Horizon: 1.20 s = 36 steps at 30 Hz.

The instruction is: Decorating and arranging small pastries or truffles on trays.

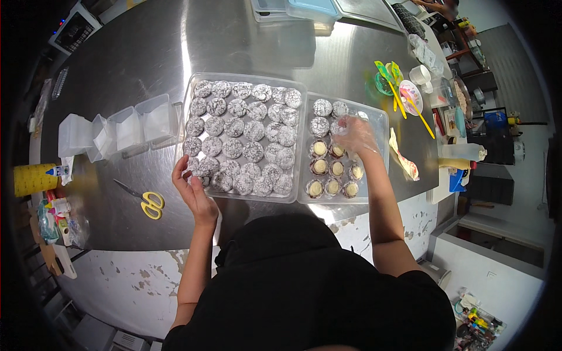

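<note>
A clear plastic tray [246, 78] holds rows of round dark cookies with cracked white powdered tops. At its near-left corner is my left hand [198, 196], thumb and fingers apart, curved beside the corner cookies [209, 166]. To the right stands a second clear tray [380, 123]. In its near part, several cookie halves [333, 186] show pale, round cream centres; powdered tops [322, 107] show in the far rows. My right hand [355, 138] is over the middle of this tray, its fingers closed down on a crinkle cookie [338, 127] that they partly hide.
Left of the trays lie yellow-handled scissors [152, 205] and paper-lined clear containers [129, 128]. At the right are yellow-handled spatulas [389, 82], a bowl [411, 96] and a smeared piping bag [403, 155]. Lidded containers [313, 9] stand at the steel table's far side.
</note>
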Available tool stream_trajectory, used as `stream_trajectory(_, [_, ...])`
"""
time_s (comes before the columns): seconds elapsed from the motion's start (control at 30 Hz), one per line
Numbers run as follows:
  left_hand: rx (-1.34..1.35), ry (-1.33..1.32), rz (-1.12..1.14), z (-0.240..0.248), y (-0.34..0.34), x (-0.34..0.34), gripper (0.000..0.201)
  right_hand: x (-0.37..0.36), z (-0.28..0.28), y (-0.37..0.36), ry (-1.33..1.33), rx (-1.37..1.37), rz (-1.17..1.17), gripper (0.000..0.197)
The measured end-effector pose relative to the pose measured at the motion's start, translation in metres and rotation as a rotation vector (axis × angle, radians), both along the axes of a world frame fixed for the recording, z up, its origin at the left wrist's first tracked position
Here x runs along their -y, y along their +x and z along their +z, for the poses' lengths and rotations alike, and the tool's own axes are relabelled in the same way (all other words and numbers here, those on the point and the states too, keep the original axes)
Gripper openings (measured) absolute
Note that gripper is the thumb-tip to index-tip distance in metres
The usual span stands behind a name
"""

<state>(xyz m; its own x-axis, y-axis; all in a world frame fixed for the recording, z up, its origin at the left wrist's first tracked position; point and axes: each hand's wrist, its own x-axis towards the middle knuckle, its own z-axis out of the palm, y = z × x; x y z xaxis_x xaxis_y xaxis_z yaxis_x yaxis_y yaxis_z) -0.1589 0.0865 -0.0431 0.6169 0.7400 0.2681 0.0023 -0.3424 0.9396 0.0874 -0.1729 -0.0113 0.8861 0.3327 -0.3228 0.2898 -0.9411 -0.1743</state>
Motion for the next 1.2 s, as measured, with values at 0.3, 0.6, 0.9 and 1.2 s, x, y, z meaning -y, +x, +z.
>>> stream_trajectory(0.3, [0.007, -0.056, 0.058, -0.003, -0.01, -0.007, 0.039, 0.008, -0.009, 0.018, 0.08, -0.06, -0.016, 0.021])
stream_trajectory(0.6, [0.013, -0.087, 0.039, -0.002, -0.01, 0.0, 0.04, -0.002, -0.006, 0.031, -0.03, -0.091, 0.064, 0.018])
stream_trajectory(0.9, [0.023, -0.093, 0.04, -0.007, -0.011, 0.0, 0.04, -0.003, -0.014, 0.034, -0.097, -0.034, 0.127, 0.018])
stream_trajectory(1.2, [0.029, -0.079, 0.052, -0.003, -0.012, -0.004, 0.039, -0.016, -0.005, 0.028, -0.069, -0.04, 0.173, 0.019])
